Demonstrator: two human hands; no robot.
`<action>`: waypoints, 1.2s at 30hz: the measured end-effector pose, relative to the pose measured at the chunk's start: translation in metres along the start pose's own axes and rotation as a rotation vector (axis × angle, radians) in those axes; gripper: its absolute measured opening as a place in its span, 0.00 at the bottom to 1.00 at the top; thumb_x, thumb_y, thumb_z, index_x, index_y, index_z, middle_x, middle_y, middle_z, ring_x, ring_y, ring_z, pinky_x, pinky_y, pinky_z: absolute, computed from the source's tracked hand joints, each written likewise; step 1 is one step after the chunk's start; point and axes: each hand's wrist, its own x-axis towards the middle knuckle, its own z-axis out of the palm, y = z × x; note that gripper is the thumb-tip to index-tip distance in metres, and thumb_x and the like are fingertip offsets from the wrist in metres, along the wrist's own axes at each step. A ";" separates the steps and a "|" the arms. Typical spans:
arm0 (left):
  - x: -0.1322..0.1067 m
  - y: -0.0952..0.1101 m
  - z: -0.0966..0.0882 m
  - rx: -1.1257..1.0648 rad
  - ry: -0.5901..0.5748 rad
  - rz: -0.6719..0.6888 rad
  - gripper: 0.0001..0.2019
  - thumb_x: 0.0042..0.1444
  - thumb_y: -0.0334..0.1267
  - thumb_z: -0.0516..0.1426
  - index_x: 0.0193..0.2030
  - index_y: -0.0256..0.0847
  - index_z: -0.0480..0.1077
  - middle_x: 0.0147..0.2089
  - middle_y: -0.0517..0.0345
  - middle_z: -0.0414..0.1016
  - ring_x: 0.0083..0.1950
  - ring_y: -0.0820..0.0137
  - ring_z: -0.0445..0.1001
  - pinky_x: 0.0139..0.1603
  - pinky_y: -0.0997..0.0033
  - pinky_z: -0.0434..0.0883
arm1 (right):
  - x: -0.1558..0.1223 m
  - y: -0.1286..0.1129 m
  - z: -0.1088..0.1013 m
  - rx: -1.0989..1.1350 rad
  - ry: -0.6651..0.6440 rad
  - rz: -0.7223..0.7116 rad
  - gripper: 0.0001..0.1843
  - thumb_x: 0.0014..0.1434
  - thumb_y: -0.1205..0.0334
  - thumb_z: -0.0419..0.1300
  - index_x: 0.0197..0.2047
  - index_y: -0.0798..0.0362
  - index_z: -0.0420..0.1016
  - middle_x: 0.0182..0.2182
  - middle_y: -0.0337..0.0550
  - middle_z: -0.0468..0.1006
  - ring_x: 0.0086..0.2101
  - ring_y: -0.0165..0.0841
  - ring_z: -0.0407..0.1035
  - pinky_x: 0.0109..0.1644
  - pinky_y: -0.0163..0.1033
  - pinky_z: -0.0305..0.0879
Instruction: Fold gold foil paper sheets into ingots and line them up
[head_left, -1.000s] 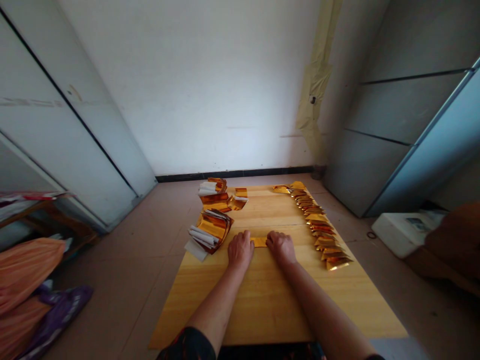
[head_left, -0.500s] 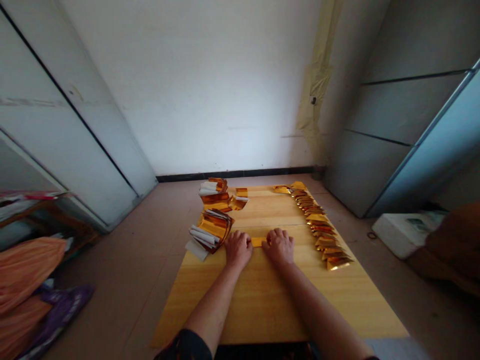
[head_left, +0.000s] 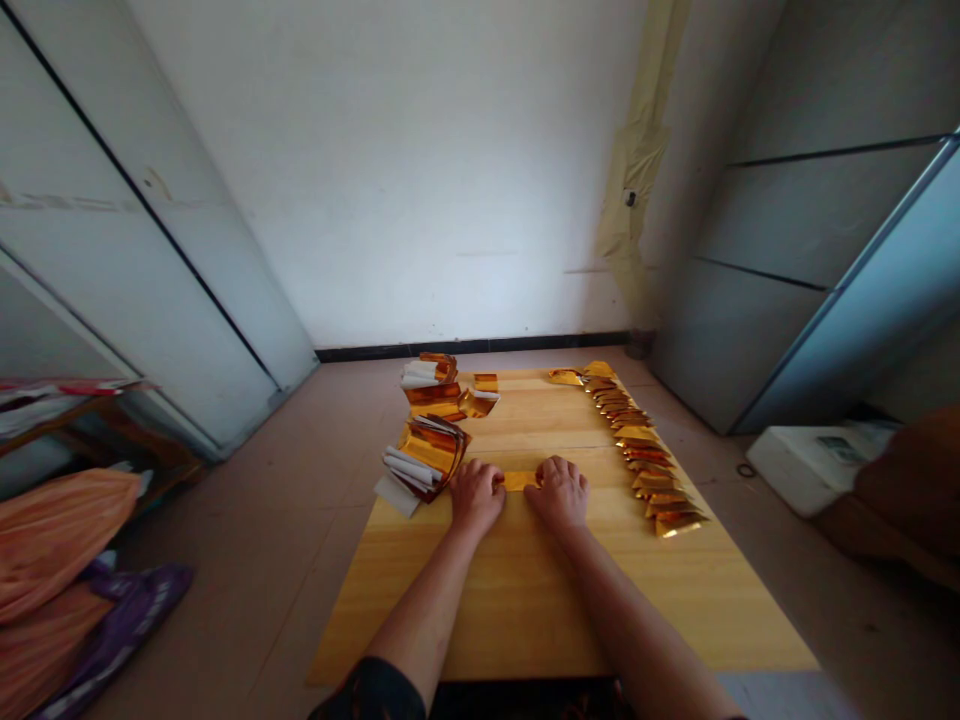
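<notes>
At the far left, an orange cloth [head_left: 52,550] lies on the floor with a purple bag [head_left: 127,620] beside it, under a low wooden shelf [head_left: 82,430].

On the left of the table [head_left: 540,610] sit two piles of gold foil and white paper. The nearer pile [head_left: 427,455] rests on a white sheet [head_left: 396,496] at the table's edge, just beside the left hand. The farther pile [head_left: 429,385] lies near the table's far end, with loose gold pieces [head_left: 478,400] just to its right.

The left hand [head_left: 475,497] lies palm down with its fingers slightly curled, on or just over the left end of a gold strip [head_left: 519,481]. The strip lies flat across the table, between the hands. The right hand [head_left: 559,494] lies the same way at the strip's right end. Neither hand is clenched, but I can't tell whether either one is gripping the strip or only pressing on it.

Right of the hands, a row of folded gold pieces [head_left: 637,450] runs along the table's right edge. Beyond it, on the floor, are a white box [head_left: 806,465] and a brown cloth [head_left: 911,490].
</notes>
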 end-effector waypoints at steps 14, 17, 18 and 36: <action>0.002 -0.007 0.004 -0.063 -0.012 -0.004 0.11 0.54 0.29 0.53 0.38 0.47 0.74 0.44 0.57 0.71 0.52 0.65 0.64 0.51 0.63 0.57 | 0.007 0.011 -0.010 0.105 -0.088 0.067 0.12 0.53 0.72 0.52 0.33 0.50 0.75 0.42 0.42 0.75 0.45 0.37 0.63 0.43 0.40 0.50; 0.003 -0.010 0.004 -0.088 -0.005 0.016 0.12 0.56 0.29 0.51 0.37 0.48 0.75 0.43 0.58 0.72 0.51 0.67 0.65 0.51 0.64 0.57 | 0.008 0.013 -0.010 0.108 -0.096 0.069 0.13 0.55 0.72 0.51 0.33 0.49 0.75 0.42 0.41 0.75 0.45 0.37 0.64 0.43 0.39 0.50; 0.004 -0.010 0.004 -0.097 -0.006 0.023 0.12 0.56 0.29 0.51 0.36 0.48 0.75 0.43 0.59 0.72 0.51 0.67 0.65 0.51 0.64 0.57 | 0.008 0.014 -0.010 0.107 -0.094 0.067 0.13 0.55 0.72 0.50 0.33 0.49 0.75 0.42 0.41 0.75 0.45 0.37 0.64 0.43 0.39 0.50; -0.006 -0.005 0.001 0.006 0.031 0.131 0.21 0.54 0.42 0.57 0.56 0.49 0.66 0.49 0.55 0.70 0.52 0.62 0.64 0.54 0.60 0.58 | -0.002 0.025 -0.009 0.075 0.004 -0.139 0.08 0.59 0.64 0.54 0.37 0.48 0.75 0.43 0.40 0.75 0.45 0.35 0.63 0.47 0.39 0.49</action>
